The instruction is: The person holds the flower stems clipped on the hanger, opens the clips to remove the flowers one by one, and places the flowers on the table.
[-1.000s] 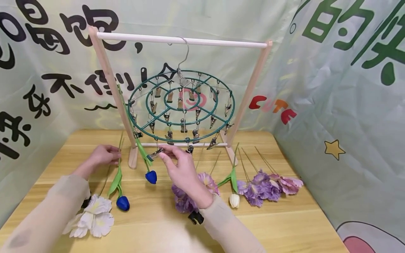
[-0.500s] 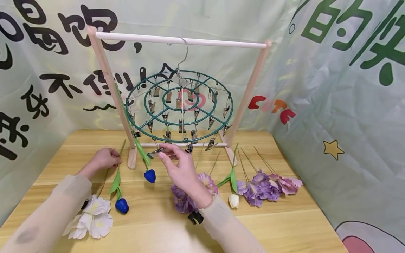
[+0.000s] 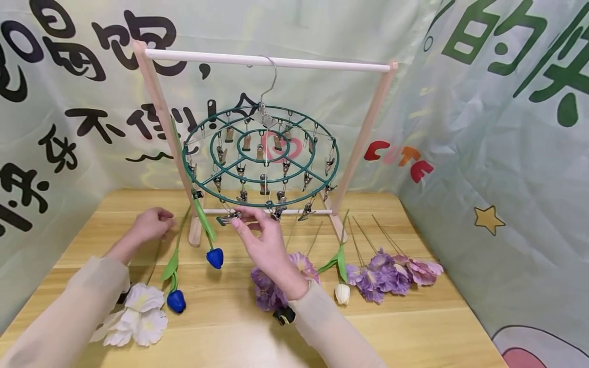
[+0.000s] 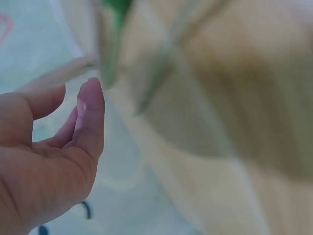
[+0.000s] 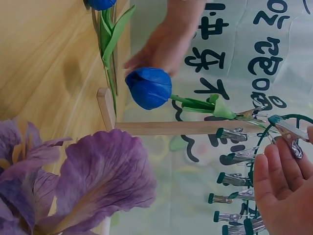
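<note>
My right hand (image 3: 264, 245) pinches a metal clip (image 3: 226, 220) that hangs from the front rim of a round green hanger (image 3: 269, 204); the same clip (image 5: 288, 128) shows in the right wrist view. A blue tulip (image 3: 214, 258) hangs head-down from another clip at the hanger's left side. My left hand (image 3: 154, 225) is over the table with its fingers loosely bent and apart from the thumb, nothing between them. Just right of it, a second blue tulip (image 3: 176, 301) lies on the wood, its stem apart from the fingers. The left wrist view (image 4: 54, 156) hand is blurred at its surroundings.
A wooden stand (image 3: 149, 84) with a white top rod (image 3: 267, 60) carries the hanger. White flowers (image 3: 138, 319) lie at left. Purple flowers (image 3: 379, 276), a pink flower (image 3: 421, 271) and a white tulip (image 3: 342, 294) lie at right. More purple flowers (image 3: 267, 291) lie under the right forearm.
My left hand has let go of the lying tulip's stem and moved a little left; that stem now leans further right. The hanging tulip has shifted slightly left. My right hand keeps pinching the clip.
</note>
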Demonstrator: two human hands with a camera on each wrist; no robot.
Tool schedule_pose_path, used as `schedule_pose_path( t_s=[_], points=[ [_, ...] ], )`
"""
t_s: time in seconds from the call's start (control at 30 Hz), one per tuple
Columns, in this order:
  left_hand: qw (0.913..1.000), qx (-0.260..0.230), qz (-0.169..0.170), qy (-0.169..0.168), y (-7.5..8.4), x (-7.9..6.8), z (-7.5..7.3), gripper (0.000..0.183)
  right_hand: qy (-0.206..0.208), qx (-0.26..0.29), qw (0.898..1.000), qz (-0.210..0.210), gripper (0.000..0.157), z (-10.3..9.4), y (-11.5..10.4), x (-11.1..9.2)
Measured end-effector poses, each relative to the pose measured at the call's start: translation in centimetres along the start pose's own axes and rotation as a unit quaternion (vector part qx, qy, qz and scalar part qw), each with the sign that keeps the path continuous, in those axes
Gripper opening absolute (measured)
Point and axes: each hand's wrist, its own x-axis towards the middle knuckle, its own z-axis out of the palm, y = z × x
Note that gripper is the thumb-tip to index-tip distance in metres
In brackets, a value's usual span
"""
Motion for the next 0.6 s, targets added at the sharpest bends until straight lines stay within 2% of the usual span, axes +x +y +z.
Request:
schedule_pose_path(
  t_s=[0.13, 0.27, 0.43, 0.53, 0.6],
  points=[
    [0.9977, -0.041, 0.037, 0.041, 2.5, -0.9, -0.8, 0.046, 0.005, 0.001, 1.0, 0.008, 0.031, 0.1, 0.2, 0.1],
    [0.9895, -0.073, 0.084, 0.093, 5.4, -2.0, -1.6, 0.046, 0.005, 0.011, 1.0, 0.017, 0.031, 0.4, 0.5, 0.3],
    [0.9716, -0.144, 0.13, 0.136, 8.1, -3.2, -2.1, 0.047, 0.001, 0.032, 0.999, 0.025, 0.031, 1.2, 0.5, 0.9],
    [0.9604, -0.198, 0.141, 0.136, 9.2, -3.6, -2.2, 0.049, 0.003, 0.025, 0.999, 0.038, 0.032, 1.8, 0.6, 1.6],
    [0.9486, -0.252, 0.142, 0.129, 9.7, -3.7, -2.2, 0.05, 0.0, 0.029, 0.999, 0.037, 0.032, 2.1, 0.6, 2.2]
  ],
)
